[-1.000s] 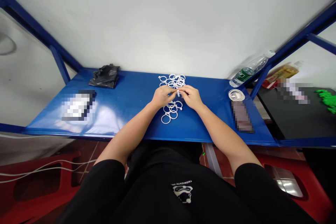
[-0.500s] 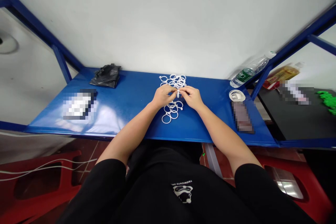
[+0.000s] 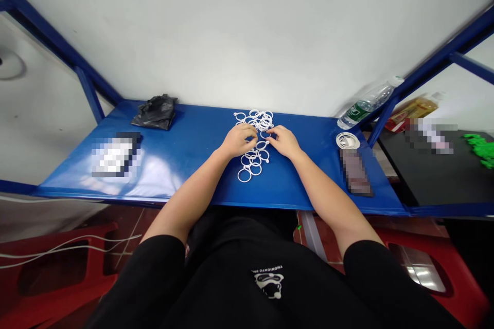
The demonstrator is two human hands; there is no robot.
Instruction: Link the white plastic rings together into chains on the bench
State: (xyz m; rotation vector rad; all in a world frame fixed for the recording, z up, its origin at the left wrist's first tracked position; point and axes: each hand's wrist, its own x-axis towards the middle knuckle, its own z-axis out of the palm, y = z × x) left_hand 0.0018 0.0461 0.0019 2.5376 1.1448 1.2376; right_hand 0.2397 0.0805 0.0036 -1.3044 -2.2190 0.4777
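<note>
Two loose groups of white plastic rings lie mid-table: a far pile and a nearer cluster. My left hand rests between them with its fingers curled in at the rings; what they pinch, if anything, is too small to make out. A little to its right, my right hand lies low on the blue table, its fingers loosely apart and their tips beside a ring lying between the hands.
A crumpled black bag sits at the back left and a blurred flat item lies left. At the right are a coiled white cable, a blurred dark item and a plastic bottle. Blue frame struts rise at both sides.
Both hands pinched one small white ring together above the table. They have now moved slightly apart and lowered, and the ring lies among the others between them.
</note>
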